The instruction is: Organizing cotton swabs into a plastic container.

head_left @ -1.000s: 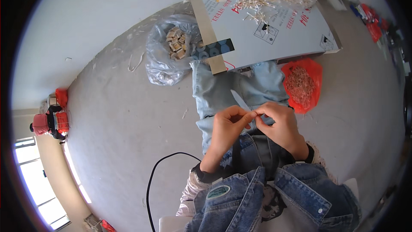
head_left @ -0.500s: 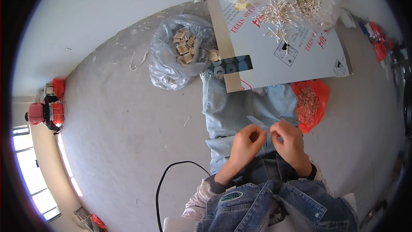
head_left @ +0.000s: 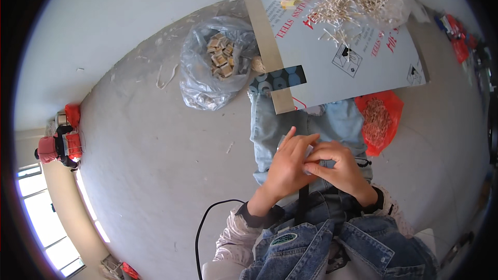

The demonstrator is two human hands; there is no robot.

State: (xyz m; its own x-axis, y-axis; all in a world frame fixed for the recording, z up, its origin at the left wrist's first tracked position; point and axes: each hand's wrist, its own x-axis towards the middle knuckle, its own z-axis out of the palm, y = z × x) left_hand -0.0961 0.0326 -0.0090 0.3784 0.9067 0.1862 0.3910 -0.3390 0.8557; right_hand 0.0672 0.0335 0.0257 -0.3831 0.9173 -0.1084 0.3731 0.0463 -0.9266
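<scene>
Left hand [head_left: 288,168] is half curled with its back to the camera, one finger lifted toward twelve o'clock and the others bent over toward two; its palm side is hidden, so whether it grips anything cannot be told. Right hand [head_left: 340,168] lies at three o'clock from it, fingers pointing to nine, thumb and forefinger seeming to pinch a small pale strip [head_left: 309,150] where the two hands meet. That strip lies at about one o'clock from the middle of the left hand and about ten from the middle of the right, close against the fingers of both, so neither hand is clearly nearer. Its visible sliver slants roughly from one o'clock to seven; the rest is covered, so its full long axis stays uncertain. Below the hands is light blue denim [head_left: 267,124] over the lap. From the hands, a red bag [head_left: 394,106] of thin reddish pieces [head_left: 376,122] sits at two o'clock, a grey plastic bag [head_left: 199,88] of small tan blocks [head_left: 223,62] at eleven, and a flat carton [head_left: 332,85] at about one, bearing a heap of pale sticks [head_left: 334,10].
</scene>
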